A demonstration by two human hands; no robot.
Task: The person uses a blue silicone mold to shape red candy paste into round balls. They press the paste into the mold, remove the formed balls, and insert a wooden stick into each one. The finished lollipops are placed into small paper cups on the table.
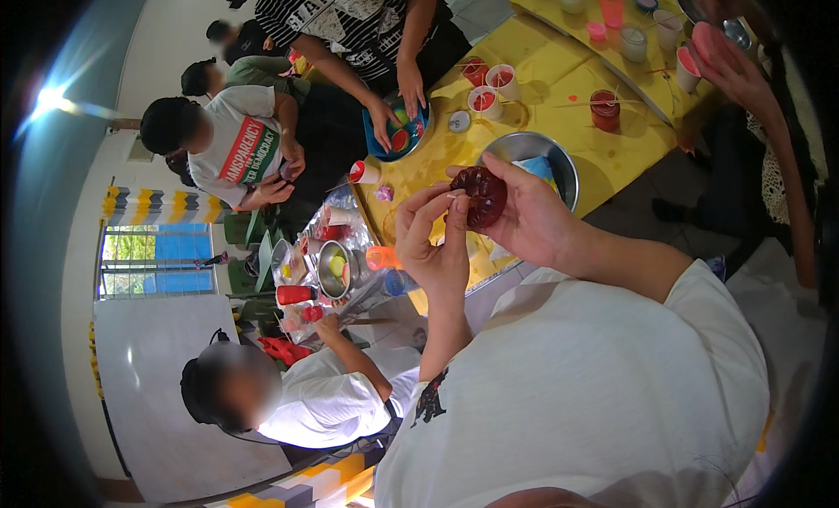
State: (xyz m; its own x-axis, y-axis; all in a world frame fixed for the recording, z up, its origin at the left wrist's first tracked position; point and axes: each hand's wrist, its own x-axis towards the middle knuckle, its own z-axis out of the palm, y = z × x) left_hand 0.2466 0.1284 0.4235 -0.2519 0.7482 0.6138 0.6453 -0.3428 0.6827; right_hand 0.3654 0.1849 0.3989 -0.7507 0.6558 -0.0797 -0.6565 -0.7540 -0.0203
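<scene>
A dark red, glossy, ribbed round piece (489,200), like a moulded candle, is held up in front of me. My right hand (535,218) cups it from the right, with the fingers behind it and the thumb along its edge. From the other side my left hand (428,228) has its thumb and fingertips pinched together at the middle of the piece. A tiny pale bit, perhaps a wick, shows at those fingertips. Just behind my hands, a metal bowl (570,172) with something blue and white inside rests on the yellow-covered table (551,80).
Paper cups of red stuff (485,103) and a red jar with sticks across it (605,113) stand on the table. Another person's hands work in a blue basin (422,144). To the left, a foil-covered table holds a metal pot (336,268). People stand around.
</scene>
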